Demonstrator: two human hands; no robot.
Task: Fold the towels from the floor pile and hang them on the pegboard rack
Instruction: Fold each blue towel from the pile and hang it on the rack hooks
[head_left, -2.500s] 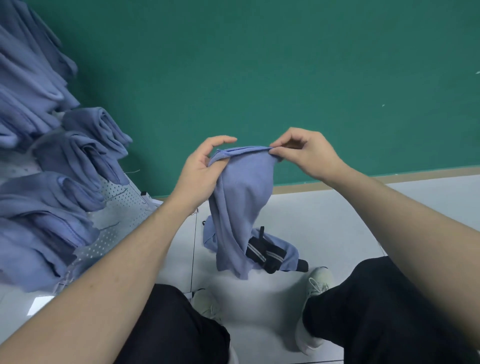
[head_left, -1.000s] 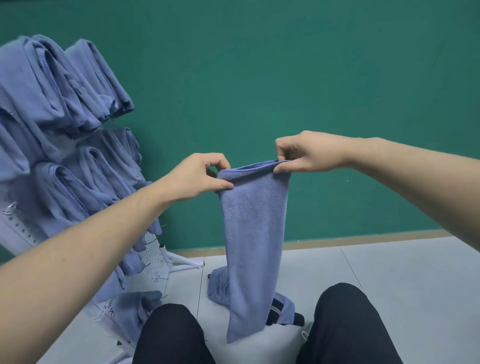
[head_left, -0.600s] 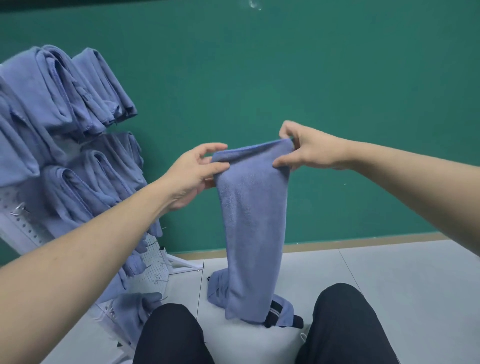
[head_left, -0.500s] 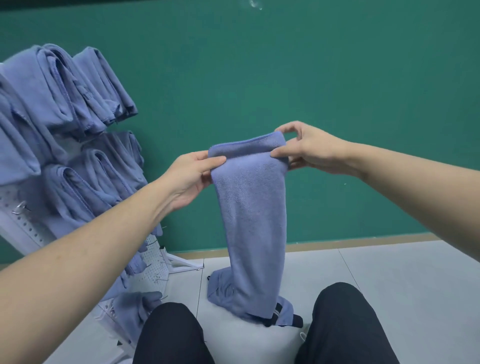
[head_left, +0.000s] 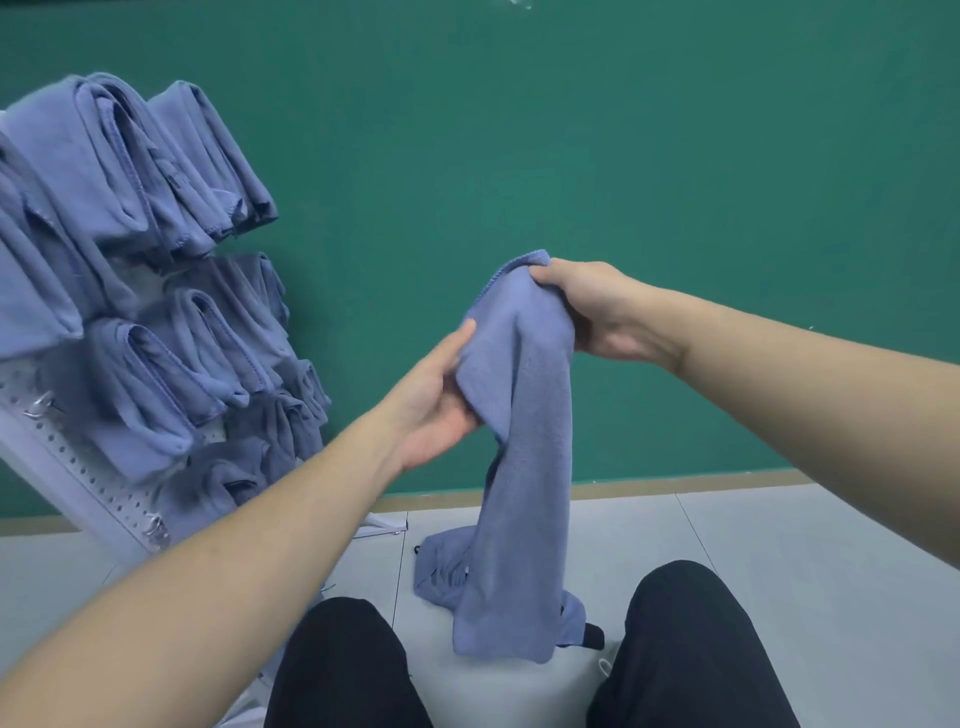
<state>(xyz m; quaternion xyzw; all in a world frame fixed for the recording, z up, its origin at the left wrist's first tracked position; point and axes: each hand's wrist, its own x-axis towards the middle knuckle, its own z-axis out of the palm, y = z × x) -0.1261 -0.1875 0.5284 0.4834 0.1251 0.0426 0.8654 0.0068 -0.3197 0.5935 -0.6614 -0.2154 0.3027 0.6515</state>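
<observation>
The right hand (head_left: 597, 306) grips the top of a blue towel (head_left: 519, 467), its fingers curled over the bunched upper edge, while the left hand (head_left: 436, 400) cups the cloth from the side a little lower down, thumb lying along the fabric and palm turned up under a fold. The towel hangs from them as a long narrow strip in front of the green wall (head_left: 623, 156), its lower end dangling between the person's knees, just above the floor (head_left: 779, 571). Under it lie the few towels left of the floor pile (head_left: 441, 571), near the wall's baseboard. The pegboard rack (head_left: 67, 467) leans at the left edge of the floor, already carrying rows of hung towels (head_left: 156, 171), with bare hooks showing at its lower left side. The step in hand looks like halving the strip lengthwise before hanging. To do it well, the left hand should probably slide under the middle of the strip and lift, so that the hanging end rises to meet the top edge while the right hand keeps both upper corners pinched together. Keeping the side edges aligned matters, since soft terry slips and bunches easily; a gentle shake would square the layers before the bundle goes to a free hook.
</observation>
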